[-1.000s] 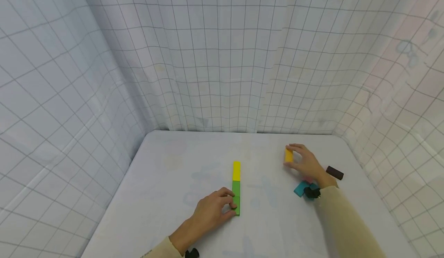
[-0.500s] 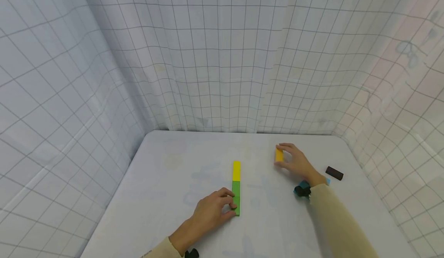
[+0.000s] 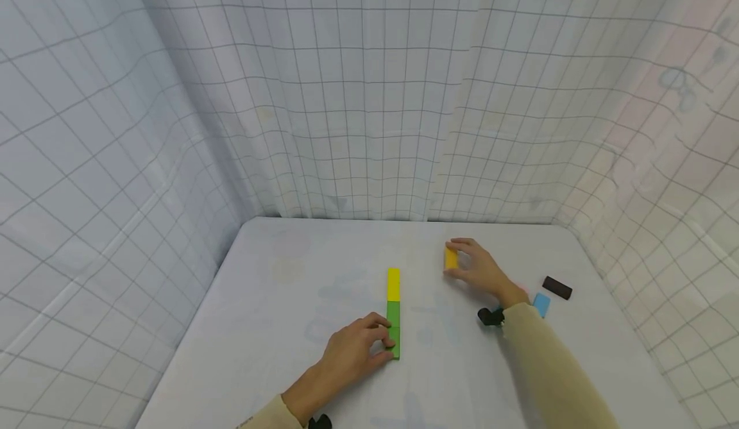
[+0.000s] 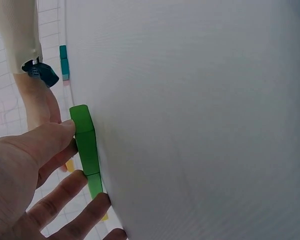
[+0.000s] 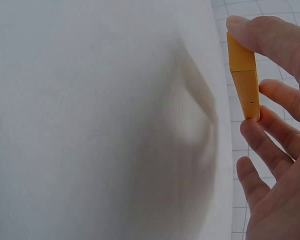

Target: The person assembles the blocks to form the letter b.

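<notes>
A row of flat blocks runs away from me in the head view: a green block [image 3: 395, 354] nearest, a second green block [image 3: 393, 313], then a yellow block [image 3: 394, 284]. My left hand [image 3: 358, 345] holds the nearest green block, thumb at its near end and fingers along its top and left side. Right of the row, my right hand [image 3: 476, 267] pinches an orange-yellow block [image 5: 243, 75] lengthwise between thumb and fingertips. The right wrist view shows this block raised, with a shadow on the white tabletop [image 5: 90, 120]. Its ring and little fingers hold nothing.
Beyond the right wrist lie a light blue block [image 3: 541, 304] and a dark brown block [image 3: 557, 287]. Teal blocks [image 4: 64, 65] show in the left wrist view, mostly hidden by the right wrist in the head view. Grid-patterned curtains [image 3: 369, 95] enclose the table.
My right hand has moved left toward the row with the orange-yellow block, uncovering the light blue block behind its wrist. My left hand and the row have stayed put.
</notes>
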Action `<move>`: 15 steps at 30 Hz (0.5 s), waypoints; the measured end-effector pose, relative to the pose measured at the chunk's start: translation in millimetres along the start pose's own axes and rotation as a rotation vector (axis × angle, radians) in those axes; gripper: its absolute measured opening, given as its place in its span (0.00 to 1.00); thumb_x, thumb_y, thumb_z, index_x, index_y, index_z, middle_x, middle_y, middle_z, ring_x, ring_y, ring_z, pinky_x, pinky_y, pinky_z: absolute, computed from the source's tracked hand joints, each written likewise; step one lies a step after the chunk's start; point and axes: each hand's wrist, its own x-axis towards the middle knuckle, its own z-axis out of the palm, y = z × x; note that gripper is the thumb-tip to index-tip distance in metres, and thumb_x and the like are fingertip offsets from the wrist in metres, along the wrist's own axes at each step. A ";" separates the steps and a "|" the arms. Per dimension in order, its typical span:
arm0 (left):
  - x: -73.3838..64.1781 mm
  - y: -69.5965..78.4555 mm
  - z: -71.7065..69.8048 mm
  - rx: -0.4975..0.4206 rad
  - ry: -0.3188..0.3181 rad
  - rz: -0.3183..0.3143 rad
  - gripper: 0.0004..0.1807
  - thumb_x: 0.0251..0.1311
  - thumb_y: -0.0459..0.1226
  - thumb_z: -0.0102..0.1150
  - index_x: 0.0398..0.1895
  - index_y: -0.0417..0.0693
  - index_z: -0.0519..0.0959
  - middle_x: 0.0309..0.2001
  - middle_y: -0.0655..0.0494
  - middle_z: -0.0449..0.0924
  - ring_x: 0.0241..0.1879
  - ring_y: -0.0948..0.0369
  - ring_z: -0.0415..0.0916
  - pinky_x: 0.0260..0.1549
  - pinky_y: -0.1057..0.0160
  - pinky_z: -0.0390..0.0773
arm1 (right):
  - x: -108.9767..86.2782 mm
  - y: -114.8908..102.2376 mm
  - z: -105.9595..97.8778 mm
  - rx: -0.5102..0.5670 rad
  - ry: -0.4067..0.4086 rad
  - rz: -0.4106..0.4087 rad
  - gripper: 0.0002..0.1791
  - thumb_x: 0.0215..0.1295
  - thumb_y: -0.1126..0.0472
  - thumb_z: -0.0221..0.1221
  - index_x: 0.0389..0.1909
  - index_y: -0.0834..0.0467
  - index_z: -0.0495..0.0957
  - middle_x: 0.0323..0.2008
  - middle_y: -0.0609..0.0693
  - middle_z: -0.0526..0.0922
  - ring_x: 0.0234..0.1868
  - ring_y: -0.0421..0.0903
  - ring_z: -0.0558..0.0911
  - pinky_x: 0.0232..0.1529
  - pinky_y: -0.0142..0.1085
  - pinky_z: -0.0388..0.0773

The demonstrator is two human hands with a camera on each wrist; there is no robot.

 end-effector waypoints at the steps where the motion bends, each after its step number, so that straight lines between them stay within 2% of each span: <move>1: 0.1 0.0 0.4 0.002 0.000 0.000 0.08 0.67 0.45 0.87 0.39 0.64 0.92 0.62 0.63 0.90 0.50 0.60 0.92 0.36 0.68 0.85 | 0.8 -1.0 1.2 0.004 -0.001 -0.004 0.42 0.73 0.55 0.81 0.83 0.62 0.77 0.84 0.64 0.74 0.87 0.71 0.71 0.87 0.73 0.65; 7: 0.7 -0.3 1.8 0.008 -0.001 0.000 0.08 0.67 0.45 0.88 0.39 0.64 0.93 0.63 0.63 0.90 0.49 0.60 0.92 0.35 0.68 0.85 | 6.8 -6.8 9.1 -0.003 -0.001 -0.022 0.42 0.73 0.54 0.81 0.83 0.61 0.78 0.84 0.64 0.75 0.86 0.71 0.72 0.87 0.73 0.65; 15: 1.1 -1.2 1.5 0.014 0.002 0.006 0.08 0.67 0.45 0.87 0.38 0.65 0.92 0.62 0.64 0.90 0.49 0.61 0.91 0.35 0.68 0.84 | 15.5 -15.8 17.6 -0.001 -0.016 0.001 0.42 0.73 0.54 0.82 0.83 0.58 0.78 0.85 0.61 0.75 0.87 0.68 0.73 0.88 0.70 0.66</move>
